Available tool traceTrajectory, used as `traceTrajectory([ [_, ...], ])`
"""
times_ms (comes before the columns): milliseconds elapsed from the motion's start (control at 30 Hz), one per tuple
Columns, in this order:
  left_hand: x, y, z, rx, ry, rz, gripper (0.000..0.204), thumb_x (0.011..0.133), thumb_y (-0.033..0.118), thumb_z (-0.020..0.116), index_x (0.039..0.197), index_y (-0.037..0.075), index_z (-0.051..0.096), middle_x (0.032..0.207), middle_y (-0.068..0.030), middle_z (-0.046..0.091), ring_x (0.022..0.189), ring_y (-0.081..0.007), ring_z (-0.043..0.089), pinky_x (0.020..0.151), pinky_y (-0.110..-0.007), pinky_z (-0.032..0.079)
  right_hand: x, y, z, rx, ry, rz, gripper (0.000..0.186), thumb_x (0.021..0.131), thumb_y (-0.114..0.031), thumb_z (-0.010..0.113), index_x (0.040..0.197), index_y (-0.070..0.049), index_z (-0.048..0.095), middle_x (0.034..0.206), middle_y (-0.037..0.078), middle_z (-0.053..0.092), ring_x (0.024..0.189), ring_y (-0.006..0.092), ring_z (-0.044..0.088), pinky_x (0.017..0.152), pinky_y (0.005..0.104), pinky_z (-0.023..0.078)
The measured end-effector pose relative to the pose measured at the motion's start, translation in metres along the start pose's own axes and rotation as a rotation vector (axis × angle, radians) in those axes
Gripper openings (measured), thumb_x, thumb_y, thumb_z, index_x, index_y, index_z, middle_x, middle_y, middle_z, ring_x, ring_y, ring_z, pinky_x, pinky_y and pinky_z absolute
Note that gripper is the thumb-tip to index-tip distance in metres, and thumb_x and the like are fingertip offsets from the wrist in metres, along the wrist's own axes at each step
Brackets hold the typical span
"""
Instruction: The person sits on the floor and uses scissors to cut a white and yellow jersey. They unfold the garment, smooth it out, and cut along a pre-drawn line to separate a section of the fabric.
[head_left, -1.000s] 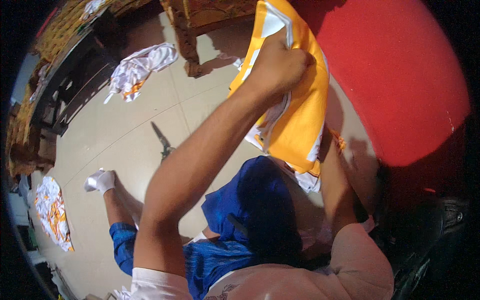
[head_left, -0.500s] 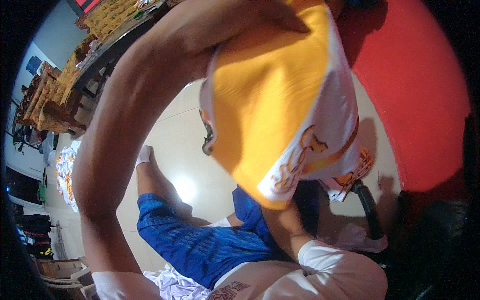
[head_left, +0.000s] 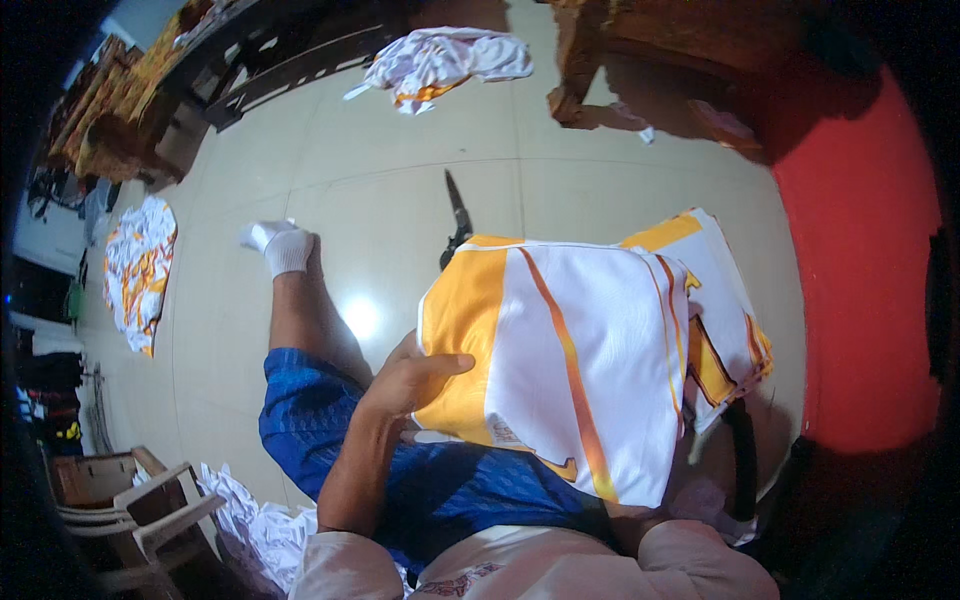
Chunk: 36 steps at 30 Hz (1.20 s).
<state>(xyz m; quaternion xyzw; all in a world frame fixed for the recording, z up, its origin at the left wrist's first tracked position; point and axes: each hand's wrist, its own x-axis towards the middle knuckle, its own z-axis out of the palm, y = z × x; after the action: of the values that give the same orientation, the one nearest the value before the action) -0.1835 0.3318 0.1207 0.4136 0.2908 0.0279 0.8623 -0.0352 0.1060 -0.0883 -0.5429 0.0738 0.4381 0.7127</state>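
My left hand (head_left: pixel 405 380) grips the left edge of a folded white cloth with yellow panels and orange stripes (head_left: pixel 590 350), thumb on top and fingers partly underneath. The cloth lies over my lap and blue shorts. My right forearm (head_left: pixel 632 525) runs under its lower right part, which hides the hand. More folded white and yellow cloths (head_left: pixel 725 350) lie just beyond, at the right. Dark scissors (head_left: pixel 458 215) lie on the tiled floor past the cloth.
Crumpled white-orange cloth piles lie at the back (head_left: pixel 445 70) and left (head_left: pixel 138 270). Wooden furniture (head_left: pixel 575 60) stands at the back, a red surface (head_left: pixel 860 300) at the right. A plastic chair (head_left: pixel 165 510) and white fabric (head_left: pixel 250 520) are at the lower left.
My left hand and the cloth have come down from high in the view to my lap. The cloth has turned from mostly yellow to mostly white side up.
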Motion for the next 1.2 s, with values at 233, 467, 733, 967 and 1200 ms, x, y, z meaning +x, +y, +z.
traceTrajectory([
  [233, -0.043, 0.045, -0.077, -0.006, 0.259, 0.497, 0.056, 0.083, 0.002, 0.062, 0.136, -0.005, 0.044, 0.125, -0.0143, 0.060, 0.109, -0.0258, 0.063, 0.097, -0.037, 0.050, 0.073, -0.014, 0.092, -0.035, -0.208, 0.086, 0.055, 0.087, -0.032, 0.068, 0.130, -0.001, 0.053, 0.120, 0.013, 0.064, 0.102, 0.0219, 0.066, 0.090, 0.0371, 0.054],
  [467, 0.067, -0.006, -0.346, 0.114, 0.644, 0.204, 0.032, 0.091, 0.018, 0.063, 0.113, -0.004, 0.062, 0.097, -0.0107, 0.069, 0.080, -0.0215, 0.068, 0.076, -0.030, 0.054, 0.163, -0.033, 0.262, 0.069, -0.438, 0.201, 0.056, 0.088, -0.034, 0.068, 0.131, -0.001, 0.053, 0.121, 0.013, 0.064, 0.102, 0.0214, 0.066, 0.091, 0.0366, 0.054],
  [733, 0.079, -0.026, -0.327, -0.064, 0.718, 0.321, 0.038, 0.089, 0.016, 0.065, 0.122, -0.001, 0.055, 0.101, -0.0131, 0.067, 0.080, -0.0246, 0.068, 0.074, -0.035, 0.055, 0.155, -0.032, 0.227, -0.323, -0.370, 0.325, 0.065, 0.086, -0.041, 0.071, 0.134, -0.002, 0.049, 0.122, 0.011, 0.062, 0.103, 0.0231, 0.064, 0.086, 0.0390, 0.055],
  [967, 0.040, -0.057, -0.313, 0.334, 0.852, 0.157, 0.050, 0.080, 0.017, 0.075, 0.119, -0.006, 0.054, 0.099, -0.0157, 0.068, 0.081, -0.0234, 0.068, 0.073, -0.034, 0.054, 0.178, -0.043, 0.194, -0.895, -0.248, 0.006, 0.051, 0.088, -0.048, 0.067, 0.108, -0.001, 0.067, 0.100, 0.007, 0.068, 0.089, 0.0185, 0.064, 0.073, 0.0347, 0.051],
  [1200, 0.041, -0.085, -0.289, 0.653, 1.068, 0.089, 0.054, 0.073, 0.026, 0.080, 0.110, -0.008, 0.060, 0.092, -0.0172, 0.069, 0.078, -0.0293, 0.069, 0.070, -0.038, 0.055, 0.204, -0.015, 0.199, -1.131, -0.127, -0.274, 0.062, 0.073, -0.046, 0.077, 0.105, 0.006, 0.066, 0.096, 0.020, 0.069, 0.087, 0.0264, 0.068, 0.079, 0.0367, 0.052],
])
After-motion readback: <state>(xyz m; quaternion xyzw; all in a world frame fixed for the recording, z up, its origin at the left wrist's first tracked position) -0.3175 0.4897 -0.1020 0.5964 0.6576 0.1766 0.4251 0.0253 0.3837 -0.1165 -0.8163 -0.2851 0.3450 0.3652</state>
